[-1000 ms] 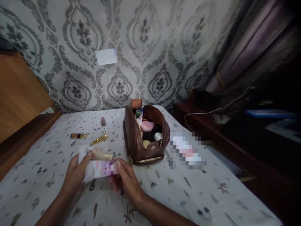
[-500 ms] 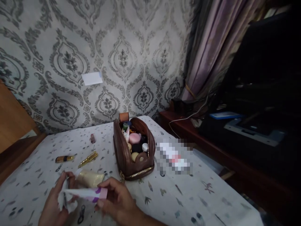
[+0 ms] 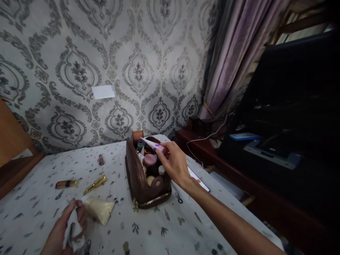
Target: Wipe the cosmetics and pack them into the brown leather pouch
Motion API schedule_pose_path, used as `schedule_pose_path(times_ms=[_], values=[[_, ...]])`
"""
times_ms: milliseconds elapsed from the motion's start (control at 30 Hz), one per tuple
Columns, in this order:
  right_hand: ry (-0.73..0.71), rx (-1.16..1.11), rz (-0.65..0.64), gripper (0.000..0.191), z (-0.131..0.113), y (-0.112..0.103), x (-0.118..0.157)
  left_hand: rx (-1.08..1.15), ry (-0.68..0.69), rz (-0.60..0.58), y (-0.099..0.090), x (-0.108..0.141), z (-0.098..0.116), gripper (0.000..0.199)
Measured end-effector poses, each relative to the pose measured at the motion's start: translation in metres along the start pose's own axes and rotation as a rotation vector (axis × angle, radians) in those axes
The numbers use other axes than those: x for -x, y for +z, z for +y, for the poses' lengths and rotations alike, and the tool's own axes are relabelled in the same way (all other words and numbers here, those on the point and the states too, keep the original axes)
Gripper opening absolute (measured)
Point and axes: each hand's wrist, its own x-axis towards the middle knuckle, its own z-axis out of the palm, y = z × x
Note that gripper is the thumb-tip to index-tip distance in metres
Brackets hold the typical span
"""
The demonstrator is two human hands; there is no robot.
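Note:
Above the brown toiletry bag (image 3: 134, 177), my right hand (image 3: 174, 163) pinches a white and purple squeeze tube (image 3: 152, 144) by its flat end, the pointed tip facing left. The bag stands unzipped, with a pink round container (image 3: 149, 160) and several jars and bottles inside. My left hand (image 3: 70, 223) is closed around a crumpled white tissue (image 3: 75, 230) at the lower left. Just right of it, a cream-coloured tube (image 3: 100, 209) lies on the patterned cloth.
On the tablecloth (image 3: 148, 233) at left lie a gold tube (image 3: 95, 184), a brown and gold tube (image 3: 66, 183) and a small pinkish bottle (image 3: 101, 159). A phone (image 3: 199, 180) lies right of the bag, partly behind my right arm. A cable (image 3: 209, 135) runs over the dark red furniture.
My right hand has carried the white and purple tube from beside the tissue, up and right, to over the bag's opening. My left hand stays low with the tissue.

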Motion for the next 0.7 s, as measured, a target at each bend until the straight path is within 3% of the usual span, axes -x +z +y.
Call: schedule_pose_path(times_ms=[133,300,400,567,700], values=[[-0.088,0.388,-0.167,0.018,0.0,0.004,-0.02,0.071,-0.15,-0.071,0.002,0.002,-0.001,0.018],[-0.196,0.653,-0.348,0.019,-0.008,0.008,-0.031,0.162,-0.237,-0.087,0.009,0.006,-0.003,0.021],[-0.236,0.713,-0.408,0.02,-0.008,0.012,-0.035,0.187,-0.255,-0.127,0.011,0.007,-0.004,0.023],[-0.248,0.742,-0.441,0.022,-0.009,0.017,-0.043,0.143,-0.214,-0.072,0.007,0.002,-0.006,0.019],[-0.243,0.733,-0.511,0.023,-0.011,0.022,-0.048,0.131,-0.222,-0.117,0.003,-0.005,-0.009,0.021]])
